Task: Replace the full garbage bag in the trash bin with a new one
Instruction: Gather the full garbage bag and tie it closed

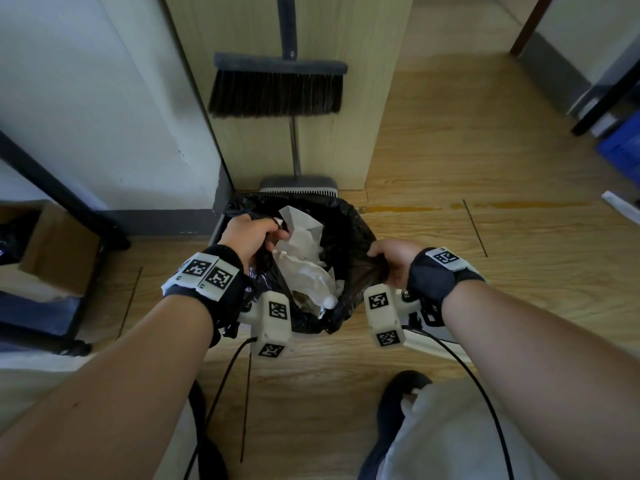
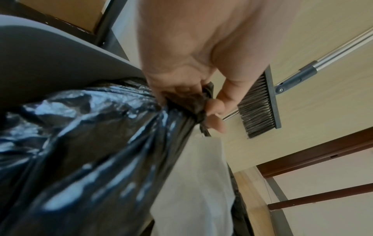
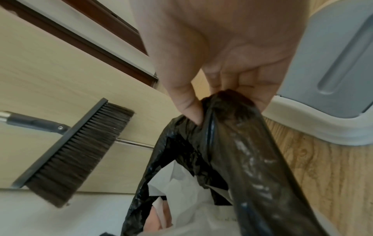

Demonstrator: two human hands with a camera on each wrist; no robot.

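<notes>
A black garbage bag [image 1: 356, 233] full of crumpled white paper [image 1: 304, 258] stands in a grey trash bin [image 1: 217, 226] on the wooden floor. My left hand [image 1: 254, 237] grips a bunched fold of the bag's left rim. My right hand [image 1: 389, 259] grips the gathered right rim. In the left wrist view the left hand [image 2: 193, 95] has its fingers curled round the black plastic [image 2: 90, 143], the grey bin wall [image 2: 50, 60] behind. The right wrist view shows the right hand [image 3: 220, 102] pinching the twisted bag edge [image 3: 242, 143], paper [image 3: 191, 207] below.
A broom [image 1: 277, 88] hangs on the wooden cabinet behind the bin, a dustpan [image 1: 298, 187] below it. A grey bin lid [image 3: 333, 71] lies on the floor to the right. A cardboard box [image 1: 59, 251] and black frame stand left. My shoe [image 1: 398, 403] is near.
</notes>
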